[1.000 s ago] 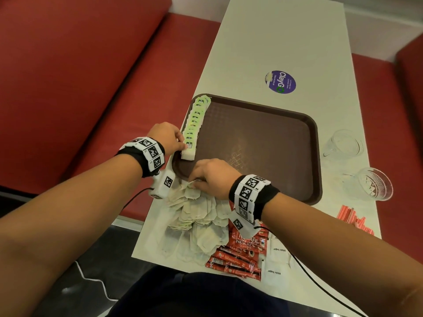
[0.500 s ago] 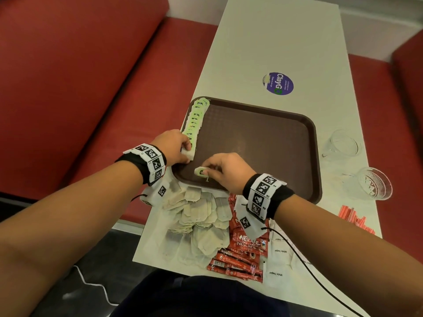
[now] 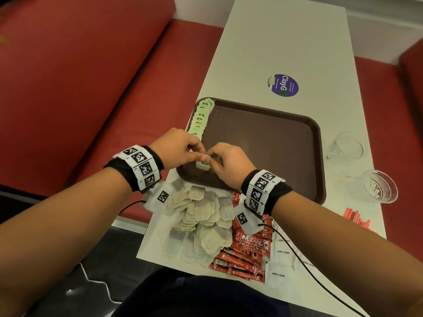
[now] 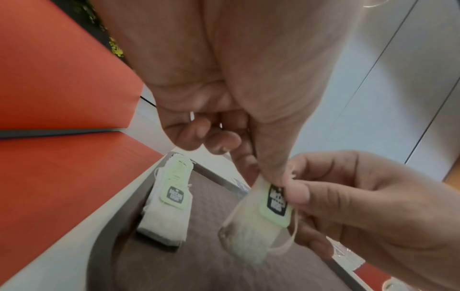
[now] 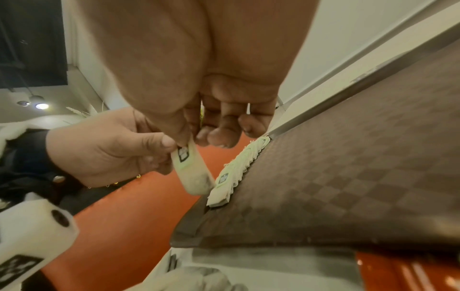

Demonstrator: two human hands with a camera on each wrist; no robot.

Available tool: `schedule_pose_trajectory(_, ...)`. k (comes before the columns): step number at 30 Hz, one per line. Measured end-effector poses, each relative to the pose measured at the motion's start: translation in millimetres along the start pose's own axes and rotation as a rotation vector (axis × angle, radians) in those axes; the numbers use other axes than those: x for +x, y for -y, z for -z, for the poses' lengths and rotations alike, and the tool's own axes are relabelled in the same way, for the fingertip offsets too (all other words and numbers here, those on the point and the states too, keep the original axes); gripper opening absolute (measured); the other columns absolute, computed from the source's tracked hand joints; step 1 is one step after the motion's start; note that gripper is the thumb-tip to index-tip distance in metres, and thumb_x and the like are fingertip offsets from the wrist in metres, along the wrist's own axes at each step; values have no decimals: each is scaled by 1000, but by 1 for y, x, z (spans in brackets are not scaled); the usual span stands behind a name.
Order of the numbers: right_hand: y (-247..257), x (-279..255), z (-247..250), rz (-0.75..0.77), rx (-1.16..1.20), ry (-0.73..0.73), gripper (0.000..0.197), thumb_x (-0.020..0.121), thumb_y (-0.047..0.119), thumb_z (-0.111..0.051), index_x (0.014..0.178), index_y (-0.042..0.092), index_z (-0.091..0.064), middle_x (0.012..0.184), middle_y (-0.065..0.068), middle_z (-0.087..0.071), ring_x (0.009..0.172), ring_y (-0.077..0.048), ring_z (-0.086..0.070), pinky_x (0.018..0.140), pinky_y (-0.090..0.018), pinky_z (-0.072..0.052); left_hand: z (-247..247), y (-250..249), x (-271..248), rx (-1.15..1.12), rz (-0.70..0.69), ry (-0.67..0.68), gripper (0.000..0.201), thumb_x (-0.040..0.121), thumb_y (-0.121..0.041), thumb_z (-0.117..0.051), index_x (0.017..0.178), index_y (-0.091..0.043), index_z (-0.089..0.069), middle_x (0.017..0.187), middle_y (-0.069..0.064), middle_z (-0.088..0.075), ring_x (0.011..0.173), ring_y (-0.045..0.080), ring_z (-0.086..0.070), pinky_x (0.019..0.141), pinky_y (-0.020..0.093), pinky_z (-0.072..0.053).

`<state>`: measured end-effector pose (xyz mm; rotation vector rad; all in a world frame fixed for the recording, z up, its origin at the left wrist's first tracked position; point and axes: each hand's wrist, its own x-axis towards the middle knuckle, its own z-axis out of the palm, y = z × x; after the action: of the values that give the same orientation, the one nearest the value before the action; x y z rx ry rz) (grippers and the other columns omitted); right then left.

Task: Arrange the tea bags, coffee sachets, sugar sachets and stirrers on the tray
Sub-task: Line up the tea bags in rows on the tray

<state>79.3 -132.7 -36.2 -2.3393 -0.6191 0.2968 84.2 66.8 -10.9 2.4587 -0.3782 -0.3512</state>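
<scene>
Row of soft paper tea bags with pale-green tags (image 3: 199,120) lined the brown checker-textured plastic tray's (image 3: 274,124) left edge. Left hand (image 3: 177,148) and right hand (image 3: 229,162) both pinched one limp tagged tea bag (image 4: 251,222) just above the tray's near-left corner. Wrist views showed its looped string; head view hid it.

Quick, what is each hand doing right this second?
Left hand: pinching the tea bag at its top.
Right hand: pinching the same tea bag by its green tag.
</scene>
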Motion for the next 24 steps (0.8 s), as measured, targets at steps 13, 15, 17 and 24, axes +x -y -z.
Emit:
schedule_pose_trajectory(13,4,3,-6,-125,18,65,25,86,36,-72,103,21,-63,85,7,-65,77,-13,-61,70,-32,-50,-5,13,-4,-163,74,-203,6,94,-27,-66,90,-23,-67,69,2,-69,57,13,-54,62,25,-47)
schedule_pose_trajectory(15,7,-2,-8,-128,-67,229,44,79,46,-77,111,23,-57,89,9,-64,80,-11,-61,72,-31,-51,-5,23,-1,-113,143,-195,6,95,-26,-64,91,-22,-65,72,8,-70,67,27,-60,70,34,-49)
schedule_pose_trajectory(17,9,-6,-12,-59,-163,401,52,73,51,-81,111,23,-60,93,8,-62,81,-12,-59,71,-31,-51,-4,33,2,-45,215,-142,7,94,-27,-65,92,-21,-66,79,6,-72,76,24,-64,76,32,-49)
schedule_pose_trajectory(24,9,-8,-21,122,-214,507,17,85,31,-71,100,24,-74,93,8,-57,84,-14,-56,76,-30,-47,-19,43,22,47,305,-12,10,91,-30,-69,82,-28,-65,79,-10,-66,77,12,-61,71,25,-45)
